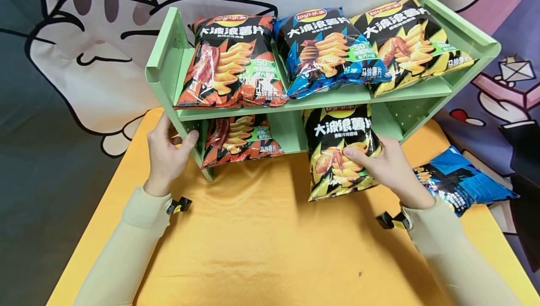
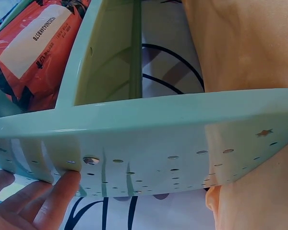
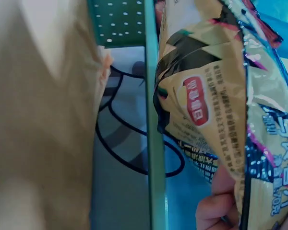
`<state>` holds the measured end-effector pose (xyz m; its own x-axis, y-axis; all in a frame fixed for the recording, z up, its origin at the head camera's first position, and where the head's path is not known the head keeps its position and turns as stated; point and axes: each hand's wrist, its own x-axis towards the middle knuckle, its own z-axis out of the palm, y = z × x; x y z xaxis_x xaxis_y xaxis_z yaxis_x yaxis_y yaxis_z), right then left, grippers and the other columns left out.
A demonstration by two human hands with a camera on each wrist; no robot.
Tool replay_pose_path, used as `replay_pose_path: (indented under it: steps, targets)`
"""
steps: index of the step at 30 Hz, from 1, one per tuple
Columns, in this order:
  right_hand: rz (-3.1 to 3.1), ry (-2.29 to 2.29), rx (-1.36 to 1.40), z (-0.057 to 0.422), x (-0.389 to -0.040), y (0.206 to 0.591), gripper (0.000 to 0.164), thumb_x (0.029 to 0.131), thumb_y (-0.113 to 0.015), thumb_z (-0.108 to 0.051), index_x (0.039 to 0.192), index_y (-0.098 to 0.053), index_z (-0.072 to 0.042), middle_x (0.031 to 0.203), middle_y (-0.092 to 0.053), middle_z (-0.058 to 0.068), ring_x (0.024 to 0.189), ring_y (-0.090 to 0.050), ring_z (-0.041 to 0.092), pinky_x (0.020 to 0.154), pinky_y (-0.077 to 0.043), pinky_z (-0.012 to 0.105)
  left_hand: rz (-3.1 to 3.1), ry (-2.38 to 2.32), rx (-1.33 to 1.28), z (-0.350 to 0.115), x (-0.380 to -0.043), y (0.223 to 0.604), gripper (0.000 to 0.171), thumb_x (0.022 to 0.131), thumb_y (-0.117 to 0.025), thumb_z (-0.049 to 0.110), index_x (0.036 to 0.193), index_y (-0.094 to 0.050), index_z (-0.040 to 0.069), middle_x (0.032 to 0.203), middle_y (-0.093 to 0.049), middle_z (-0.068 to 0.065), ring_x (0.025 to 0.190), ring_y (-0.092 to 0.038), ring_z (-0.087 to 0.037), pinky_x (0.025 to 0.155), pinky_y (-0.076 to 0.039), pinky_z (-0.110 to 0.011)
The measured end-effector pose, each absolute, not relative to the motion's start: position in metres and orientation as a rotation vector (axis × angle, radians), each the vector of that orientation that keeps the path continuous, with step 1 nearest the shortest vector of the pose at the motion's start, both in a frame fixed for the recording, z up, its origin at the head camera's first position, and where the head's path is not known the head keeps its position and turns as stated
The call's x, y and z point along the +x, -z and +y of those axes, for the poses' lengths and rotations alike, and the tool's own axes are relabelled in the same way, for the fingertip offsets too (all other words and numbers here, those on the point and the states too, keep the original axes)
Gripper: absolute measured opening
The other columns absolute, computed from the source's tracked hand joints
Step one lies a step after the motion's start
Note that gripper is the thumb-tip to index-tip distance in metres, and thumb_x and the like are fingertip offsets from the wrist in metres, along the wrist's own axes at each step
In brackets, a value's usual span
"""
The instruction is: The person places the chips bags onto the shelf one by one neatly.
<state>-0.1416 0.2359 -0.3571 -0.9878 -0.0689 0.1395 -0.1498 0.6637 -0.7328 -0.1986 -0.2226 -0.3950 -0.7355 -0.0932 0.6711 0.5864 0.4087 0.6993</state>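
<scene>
My right hand (image 1: 388,163) grips a black-and-gold bag of chips (image 1: 333,151) by its right side, thumb across the front. Its top reaches into the lower tier of a green two-tier shelf (image 1: 316,103) and its bottom hangs out over the table. In the right wrist view, fingers (image 3: 216,203) curl against the gold back of the bag. At the shelf's left end, my left hand (image 1: 166,153) holds the side panel, thumb at the front edge. Fingertips (image 2: 62,191) touch the panel's perforated outer face in the left wrist view. A red bag of chips (image 1: 240,139) lies in the lower left.
On the upper tier lie a red bag (image 1: 232,62), a blue bag (image 1: 331,53) and a black-and-gold bag (image 1: 411,46). Another blue bag (image 1: 464,179) lies right of the shelf on the yellow-covered table (image 1: 244,250). A cartoon-printed cloth (image 1: 101,71) hangs behind.
</scene>
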Motion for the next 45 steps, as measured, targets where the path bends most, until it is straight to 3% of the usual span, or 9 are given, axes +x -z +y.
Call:
replay_pose_path:
  steps: [3, 5, 8, 10, 13, 22, 31, 40, 45]
  targets:
    - [-2.785, -1.243, 0.151, 0.230, -0.155, 0.350, 0.033, 0.093, -0.073, -0.050, 0.112, -0.072, -0.024, 0.109, -0.074, -0.001, 0.099, -0.064, 0.008, 0.087, -0.052, 0.023, -2.027, 1.356, -0.420, -0.223, -0.198, 0.394, 0.051, 0.084, -0.070, 0.028, 0.133, -0.069, 0.014, 0.092, -0.074, -0.021, 0.082, -0.071, 0.007, 0.055, -0.052, -0.009]
    - [-2.805, -1.248, 0.119, 0.227, -0.164, 0.347, 0.041, 0.091, -0.073, -0.055, 0.112, -0.069, -0.020, 0.109, -0.071, 0.001, 0.098, -0.061, 0.013, 0.088, -0.051, 0.029, -2.030, 1.350, -0.420, -0.223, -0.198, 0.394, 0.050, 0.084, -0.070, 0.028, 0.133, -0.069, 0.016, 0.092, -0.074, -0.021, 0.081, -0.071, 0.007, 0.054, -0.051, -0.010]
    - [-2.800, -1.283, 0.117, 0.224, -0.177, 0.345, 0.056, 0.089, -0.075, -0.055, 0.131, -0.064, -0.019, 0.128, -0.067, 0.006, 0.115, -0.059, 0.020, 0.101, -0.050, 0.041, -2.028, 1.355, -0.432, -0.224, -0.199, 0.394, 0.051, 0.085, -0.070, 0.029, 0.133, -0.068, 0.016, 0.093, -0.075, -0.022, 0.081, -0.071, 0.007, 0.055, -0.053, -0.010]
    - [-2.791, -1.298, 0.135, 0.222, -0.186, 0.346, 0.073, 0.089, -0.076, -0.055, 0.150, -0.052, -0.023, 0.149, -0.058, 0.007, 0.133, -0.054, 0.026, 0.111, -0.045, 0.051, -2.027, 1.362, -0.438, -0.224, -0.199, 0.394, 0.052, 0.084, -0.070, 0.029, 0.133, -0.068, 0.012, 0.094, -0.075, -0.022, 0.082, -0.071, 0.008, 0.056, -0.053, -0.009]
    - [-2.774, -1.277, 0.188, 0.220, -0.196, 0.347, 0.082, 0.089, -0.077, -0.052, 0.158, -0.043, -0.024, 0.159, -0.049, 0.009, 0.146, -0.045, 0.033, 0.118, -0.039, 0.058, -2.026, 1.371, -0.442, -0.223, -0.199, 0.394, 0.053, 0.084, -0.070, 0.029, 0.133, -0.067, 0.009, 0.094, -0.075, -0.025, 0.082, -0.071, 0.008, 0.057, -0.053, -0.009]
    - [-2.892, -1.300, 0.149, 0.213, -0.219, 0.344, 0.093, 0.088, -0.072, -0.062, 0.162, -0.033, -0.021, 0.169, -0.032, 0.009, 0.156, -0.029, 0.034, 0.125, -0.029, 0.060, -2.037, 1.362, -0.447, -0.224, -0.199, 0.393, 0.052, 0.084, -0.069, 0.027, 0.134, -0.067, 0.011, 0.094, -0.074, -0.027, 0.083, -0.071, 0.009, 0.057, -0.054, -0.009]
    - [-2.951, -1.336, 0.111, 0.204, -0.235, 0.342, 0.106, 0.083, -0.066, -0.076, 0.165, -0.020, -0.027, 0.173, -0.019, 0.003, 0.159, -0.021, 0.027, 0.129, -0.022, 0.057, -2.039, 1.368, -0.430, -0.223, -0.197, 0.393, 0.050, 0.084, -0.069, 0.021, 0.133, -0.067, 0.011, 0.095, -0.075, -0.025, 0.084, -0.070, 0.010, 0.061, -0.055, -0.009]
    - [-3.034, -1.343, 0.024, 0.197, -0.249, 0.344, 0.118, 0.078, -0.058, -0.087, 0.168, -0.008, -0.030, 0.176, -0.008, 0.004, 0.162, -0.012, 0.030, 0.130, -0.016, 0.060, -2.046, 1.356, -0.425, -0.223, -0.198, 0.394, 0.048, 0.084, -0.068, 0.020, 0.131, -0.067, 0.010, 0.095, -0.075, -0.024, 0.085, -0.070, 0.011, 0.060, -0.055, -0.009]
    - [-3.092, -1.312, 0.083, 0.191, -0.256, 0.343, 0.106, 0.081, -0.055, -0.087, 0.166, -0.022, -0.033, 0.174, -0.017, 0.002, 0.161, -0.018, 0.028, 0.130, -0.018, 0.057, -2.048, 1.347, -0.419, -0.223, -0.197, 0.394, 0.050, 0.083, -0.069, 0.020, 0.132, -0.067, 0.010, 0.096, -0.075, -0.023, 0.085, -0.069, 0.012, 0.060, -0.053, -0.008]
